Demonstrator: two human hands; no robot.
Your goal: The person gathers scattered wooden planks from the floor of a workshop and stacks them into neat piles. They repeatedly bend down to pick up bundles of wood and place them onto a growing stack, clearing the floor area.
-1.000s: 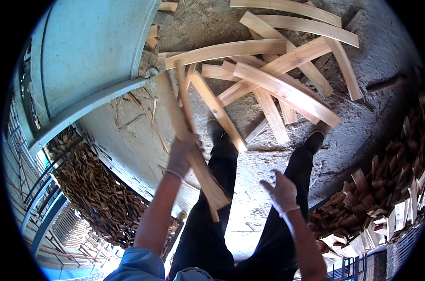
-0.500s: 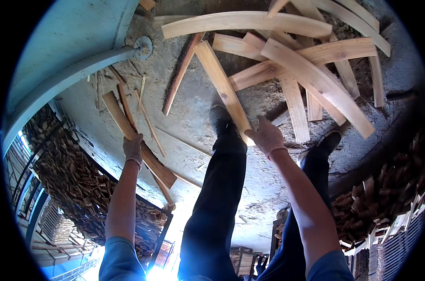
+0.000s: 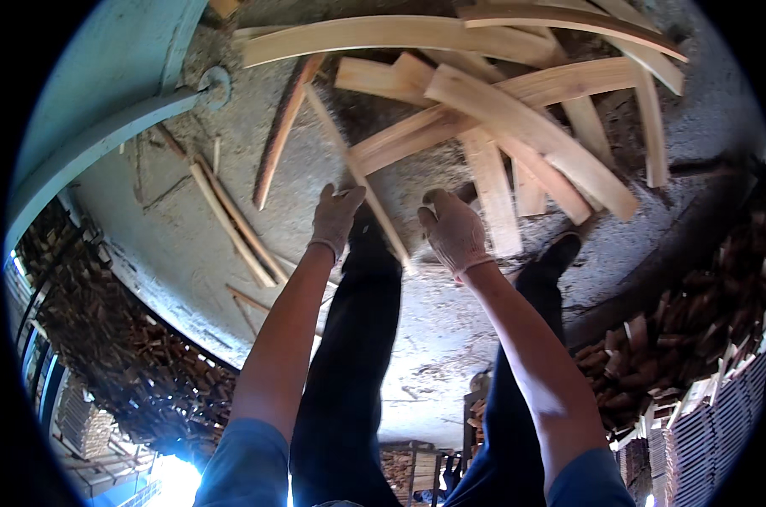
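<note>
Two gloved hands, left hand [image 3: 335, 217] and right hand [image 3: 454, 230], loosely open, flank a slat [image 3: 357, 177] pointing away-left.

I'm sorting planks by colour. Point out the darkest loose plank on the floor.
The reddish-brown plank lying alone left of the pale pile, running down from the top towards the left hand.

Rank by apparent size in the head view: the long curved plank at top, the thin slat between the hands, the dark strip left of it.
1. Curved plank, clearly largest.
2. Thin slat and dark strip: similar length; the strip looks slightly wider, too close to rank.
</note>
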